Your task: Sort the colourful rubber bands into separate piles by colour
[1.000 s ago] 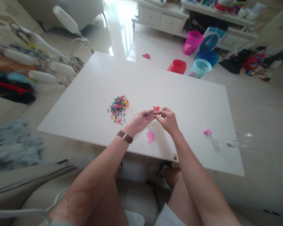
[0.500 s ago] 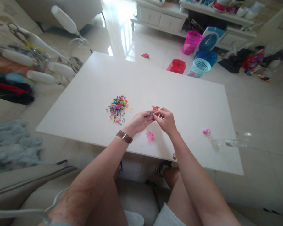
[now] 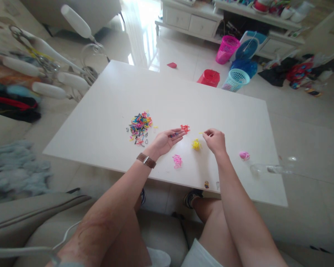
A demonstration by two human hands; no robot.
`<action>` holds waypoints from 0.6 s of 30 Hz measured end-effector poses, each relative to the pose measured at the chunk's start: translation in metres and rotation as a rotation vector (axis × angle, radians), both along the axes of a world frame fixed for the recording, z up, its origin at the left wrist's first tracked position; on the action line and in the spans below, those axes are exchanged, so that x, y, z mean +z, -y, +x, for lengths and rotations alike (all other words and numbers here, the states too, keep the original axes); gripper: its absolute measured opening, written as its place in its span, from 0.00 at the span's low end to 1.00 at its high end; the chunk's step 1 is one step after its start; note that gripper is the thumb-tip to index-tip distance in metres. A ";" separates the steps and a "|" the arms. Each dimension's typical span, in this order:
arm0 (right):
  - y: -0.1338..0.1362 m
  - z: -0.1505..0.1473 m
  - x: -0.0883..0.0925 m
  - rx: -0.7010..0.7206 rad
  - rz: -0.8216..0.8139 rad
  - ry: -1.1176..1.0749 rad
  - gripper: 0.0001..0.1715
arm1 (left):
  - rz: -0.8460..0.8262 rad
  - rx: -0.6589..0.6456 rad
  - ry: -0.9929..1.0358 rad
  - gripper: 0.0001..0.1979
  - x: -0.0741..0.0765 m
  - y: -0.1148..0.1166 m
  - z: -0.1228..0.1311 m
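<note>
My left hand (image 3: 164, 142) lies palm up above the table, fingers stretched out. A few small dark and coloured rubber bands (image 3: 173, 135) rest on its fingers under the thumb. To its right, my right hand (image 3: 215, 141) pinches one yellow rubber band (image 3: 200, 133) at its fingertips. Just below and left of that hand sits a small pile of yellow bands (image 3: 196, 144). Red bands (image 3: 185, 128) lie beyond my left fingertips, and pink bands (image 3: 177, 161) nearer me. A larger mixed heap of bands (image 3: 140, 125) is left of my left hand.
The white table (image 3: 100, 96) carries a pink-purple object (image 3: 244, 155) at right and a tiny yellow-and-dark figure (image 3: 206, 184) at the near edge. Past the far edge stand a red bin (image 3: 209, 78) and a light-blue basket (image 3: 236, 81). A white lamp stand (image 3: 75, 22) is at left.
My right hand has left the left hand's fingers and moved right, carrying a yellow band. The yellow pile beneath it now shows. My left hand has stayed nearly still.
</note>
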State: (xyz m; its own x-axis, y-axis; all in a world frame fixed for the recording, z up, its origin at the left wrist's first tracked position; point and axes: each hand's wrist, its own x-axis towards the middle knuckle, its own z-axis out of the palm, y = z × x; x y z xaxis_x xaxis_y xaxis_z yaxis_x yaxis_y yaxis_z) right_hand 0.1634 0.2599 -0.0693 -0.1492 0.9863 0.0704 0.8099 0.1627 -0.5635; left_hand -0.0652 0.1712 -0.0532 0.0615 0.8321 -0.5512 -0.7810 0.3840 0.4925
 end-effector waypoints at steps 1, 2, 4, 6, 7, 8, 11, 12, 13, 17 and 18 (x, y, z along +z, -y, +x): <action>-0.002 0.005 -0.004 -0.011 -0.051 0.057 0.06 | -0.001 0.003 -0.003 0.15 0.000 0.000 0.000; -0.003 0.009 -0.007 -0.018 -0.093 0.106 0.06 | -0.004 0.007 -0.004 0.15 0.000 0.000 0.000; -0.002 0.012 -0.012 -0.015 -0.157 0.179 0.07 | -0.006 0.012 -0.004 0.15 -0.001 -0.001 0.001; 0.000 0.013 -0.013 -0.009 -0.206 0.227 0.08 | -0.005 0.013 -0.002 0.15 -0.001 -0.001 0.001; 0.001 0.012 -0.014 -0.004 -0.233 0.247 0.08 | -0.003 0.011 -0.001 0.15 -0.001 -0.002 0.001; 0.001 0.012 -0.014 0.000 -0.263 0.266 0.08 | -0.002 0.010 0.000 0.15 -0.002 -0.002 0.001; 0.001 0.010 -0.015 0.000 -0.324 0.299 0.08 | -0.008 0.009 0.011 0.15 -0.002 -0.002 0.000; 0.001 0.009 -0.015 -0.002 -0.303 0.288 0.08 | -0.011 0.009 0.020 0.15 -0.002 -0.002 0.000; 0.001 0.007 -0.014 0.002 -0.253 0.259 0.08 | -0.013 0.009 0.030 0.14 -0.002 -0.002 0.000; 0.007 -0.009 -0.005 0.141 0.053 -0.009 0.07 | -0.022 0.001 0.061 0.13 -0.002 -0.002 0.001; 0.010 -0.016 -0.001 0.197 0.096 -0.085 0.07 | -0.023 -0.005 0.066 0.13 -0.002 -0.002 0.001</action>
